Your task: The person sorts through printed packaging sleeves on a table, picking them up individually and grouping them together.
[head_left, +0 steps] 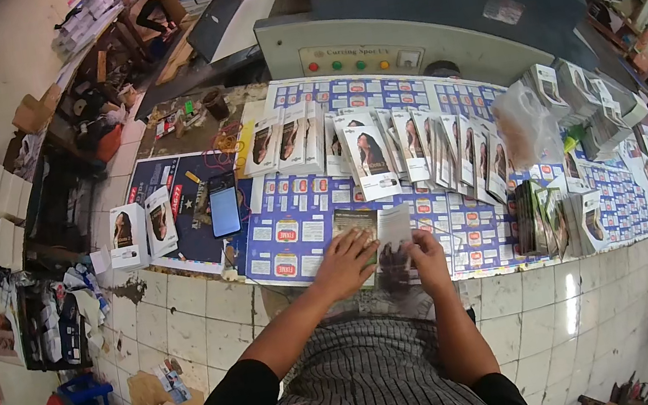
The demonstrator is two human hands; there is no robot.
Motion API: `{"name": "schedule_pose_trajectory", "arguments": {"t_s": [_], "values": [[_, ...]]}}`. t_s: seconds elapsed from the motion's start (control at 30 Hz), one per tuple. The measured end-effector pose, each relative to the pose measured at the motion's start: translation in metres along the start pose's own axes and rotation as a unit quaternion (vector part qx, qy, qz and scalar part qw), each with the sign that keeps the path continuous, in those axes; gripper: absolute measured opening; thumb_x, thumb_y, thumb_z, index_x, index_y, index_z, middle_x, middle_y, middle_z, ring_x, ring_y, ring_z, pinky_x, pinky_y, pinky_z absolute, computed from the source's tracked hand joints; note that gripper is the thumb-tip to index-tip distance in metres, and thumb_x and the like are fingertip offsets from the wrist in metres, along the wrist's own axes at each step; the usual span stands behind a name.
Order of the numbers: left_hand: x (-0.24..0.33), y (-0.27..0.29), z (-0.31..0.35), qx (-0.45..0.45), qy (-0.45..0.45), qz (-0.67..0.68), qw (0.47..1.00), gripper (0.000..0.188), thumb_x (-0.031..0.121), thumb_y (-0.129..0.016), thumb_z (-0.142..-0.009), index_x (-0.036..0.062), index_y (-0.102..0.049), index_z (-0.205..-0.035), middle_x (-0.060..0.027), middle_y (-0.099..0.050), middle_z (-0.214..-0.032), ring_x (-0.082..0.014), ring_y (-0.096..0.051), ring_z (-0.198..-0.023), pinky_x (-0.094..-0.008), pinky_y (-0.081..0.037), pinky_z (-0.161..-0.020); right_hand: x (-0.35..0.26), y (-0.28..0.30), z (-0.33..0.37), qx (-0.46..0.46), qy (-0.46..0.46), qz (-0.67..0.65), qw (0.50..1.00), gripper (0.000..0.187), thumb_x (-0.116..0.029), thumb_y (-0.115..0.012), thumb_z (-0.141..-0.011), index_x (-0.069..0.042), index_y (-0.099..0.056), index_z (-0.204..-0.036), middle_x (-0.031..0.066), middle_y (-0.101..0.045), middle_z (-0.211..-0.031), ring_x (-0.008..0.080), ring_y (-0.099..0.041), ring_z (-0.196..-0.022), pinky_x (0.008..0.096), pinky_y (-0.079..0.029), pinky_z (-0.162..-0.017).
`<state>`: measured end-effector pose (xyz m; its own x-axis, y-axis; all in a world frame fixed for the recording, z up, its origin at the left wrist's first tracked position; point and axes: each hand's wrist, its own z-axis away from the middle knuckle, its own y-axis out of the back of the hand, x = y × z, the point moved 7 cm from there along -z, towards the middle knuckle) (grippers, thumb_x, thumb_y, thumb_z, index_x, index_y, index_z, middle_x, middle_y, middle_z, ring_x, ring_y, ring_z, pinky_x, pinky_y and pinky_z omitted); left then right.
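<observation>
At the table's near edge lies a printed folded card, dark below with a pale grey upper panel. My left hand rests flat with fingers spread across its left side, by a dark olive panel. Its right edge is pinched between the thumb and fingers of my right hand. Beyond my hands, several white cartons printed with a long-haired figure lean against each other in a row. To the right, a stack of dark green printed cards stands on edge.
Blue printed sheets cover the table. A phone lies left, near more cartons. A clear plastic bag sits at right, before stacked packs. A large grey machine with coloured buttons stands behind. A dark cup is far left.
</observation>
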<state>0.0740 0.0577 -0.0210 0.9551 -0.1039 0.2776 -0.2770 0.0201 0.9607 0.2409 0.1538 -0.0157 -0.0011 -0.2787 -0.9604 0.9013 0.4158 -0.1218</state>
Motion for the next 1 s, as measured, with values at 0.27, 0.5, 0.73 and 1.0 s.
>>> {"name": "schedule_pose_trajectory", "arguments": {"t_s": [0.27, 0.5, 0.73, 1.0], "values": [[-0.002, 0.009, -0.007, -0.034, 0.012, -0.025, 0.999, 0.062, 0.041, -0.052, -0.098, 0.0153, -0.038, -0.153, -0.0129, -0.027, -0.162, -0.0306, -0.019, -0.151, -0.0485, -0.014, -0.122, -0.03, -0.048, 0.009, -0.104, 0.102, 0.401, 0.905, 0.044, -0.028, -0.061, -0.097, -0.006, -0.058, -0.135, 0.023, -0.057, -0.123, 0.0385, -0.06, -0.102, 0.0423, -0.049, -0.093], [-0.055, 0.027, 0.014, 0.013, 0.091, 0.007, 0.996, 0.057, 0.032, -0.05, -0.1, 0.0087, -0.039, -0.151, -0.0134, -0.036, -0.158, -0.0288, -0.024, -0.15, -0.052, -0.017, -0.121, -0.019, -0.077, 0.005, -0.082, 0.318, 0.551, 0.767, 0.056, -0.04, -0.061, -0.095, -0.007, -0.053, -0.14, 0.0248, -0.041, -0.149, 0.0432, -0.041, -0.135, 0.0533, -0.033, -0.11], [-0.083, 0.026, 0.038, -0.016, 0.053, -0.007, 0.998, 0.054, 0.036, -0.045, -0.104, 0.0191, -0.036, -0.155, -0.0037, -0.029, -0.163, -0.0268, -0.018, -0.152, -0.0564, -0.013, -0.12, -0.007, -0.106, 0.001, -0.098, 0.285, 0.571, 0.763, 0.065, -0.048, -0.056, -0.096, -0.006, -0.046, -0.146, 0.026, -0.029, -0.157, 0.0444, -0.028, -0.145, 0.0577, -0.024, -0.116], [-0.082, 0.035, 0.04, -0.031, 0.047, 0.035, 0.998, 0.074, 0.055, -0.055, -0.094, 0.0165, -0.035, -0.155, -0.007, -0.025, -0.164, -0.0268, -0.014, -0.153, -0.0559, -0.012, -0.121, -0.002, -0.115, 0.0, -0.062, 0.28, 0.595, 0.751, 0.072, -0.052, -0.06, -0.092, -0.004, -0.048, -0.144, 0.0252, -0.03, -0.157, 0.0438, -0.027, -0.145, 0.0578, -0.022, -0.117]]}}
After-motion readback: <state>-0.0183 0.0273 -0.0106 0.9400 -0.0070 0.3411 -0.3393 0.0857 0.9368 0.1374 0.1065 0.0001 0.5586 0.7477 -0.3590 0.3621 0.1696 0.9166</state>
